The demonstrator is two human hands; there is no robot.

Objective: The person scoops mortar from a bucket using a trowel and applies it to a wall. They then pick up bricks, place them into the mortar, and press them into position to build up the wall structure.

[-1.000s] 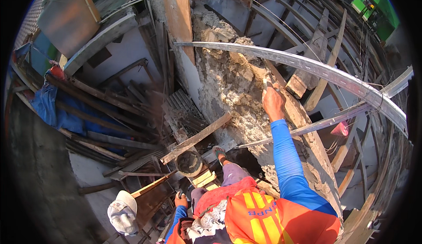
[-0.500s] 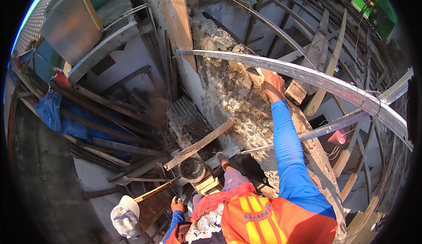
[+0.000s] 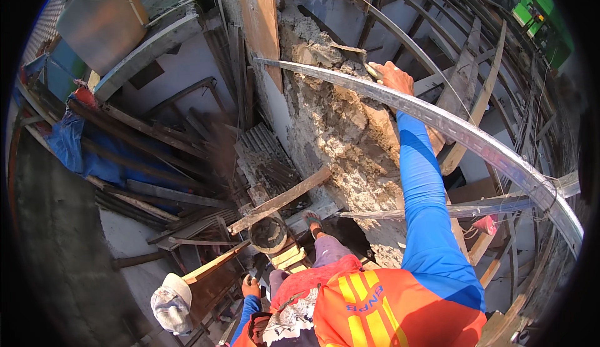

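My right hand (image 3: 395, 79) is closed round the handle of a trowel (image 3: 350, 49), out at the end of my stretched blue sleeve. The trowel's narrow blade points left over the rough mortar (image 3: 350, 115) on top of a wall. A long pale metal strip (image 3: 400, 100) crosses in front of my wrist. Low down at my left side, my left hand (image 3: 251, 286) has its fingers curled; what they hold, if anything, I cannot make out. Near that hand stands a round bucket (image 3: 253, 236) with grey material inside.
A wooden plank (image 3: 281, 201) slants above the bucket. Loose timbers and a blue tarp (image 3: 103, 159) lie lower left. A pale cap (image 3: 172, 303) shows beside a board. Roof beams (image 3: 459, 78) and a pink object (image 3: 485, 224) are at right.
My right hand has moved up and slightly right, bringing the trowel blade into view above the metal strip. The whole view has shifted slightly. My left hand stays low and curled.
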